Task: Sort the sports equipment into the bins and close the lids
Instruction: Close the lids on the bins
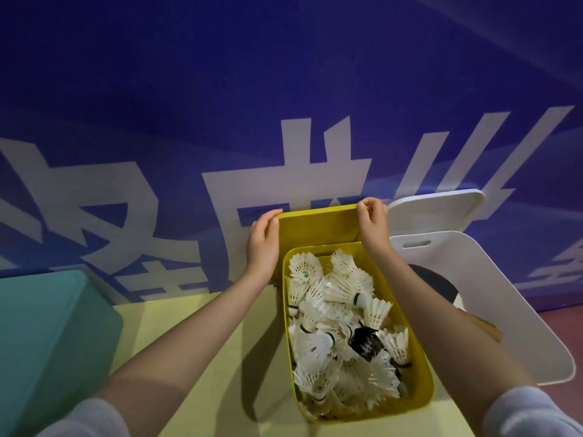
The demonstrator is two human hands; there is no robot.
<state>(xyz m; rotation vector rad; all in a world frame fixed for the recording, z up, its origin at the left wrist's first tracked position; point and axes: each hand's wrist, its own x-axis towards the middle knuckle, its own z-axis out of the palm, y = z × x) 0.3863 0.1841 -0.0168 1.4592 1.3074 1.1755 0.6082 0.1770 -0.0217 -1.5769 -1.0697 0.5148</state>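
A yellow bin (422, 370) stands in the middle, filled with several white shuttlecocks (340, 329) and one black one (364, 339). Its yellow lid (318, 227) stands upright against the wall behind it. My left hand (263, 244) grips the lid's top left corner. My right hand (373, 223) grips its top right corner. To the right, a white bin (517, 310) stands with its lid (438, 209) raised; something dark and round (438, 285) lies inside, mostly hidden by my right arm.
A teal bin (47, 339) with its lid down stands at the left. All bins rest on a pale yellow surface (227, 357) against a blue wall banner (284, 89) with large white characters. Reddish floor (561, 326) shows at the right.
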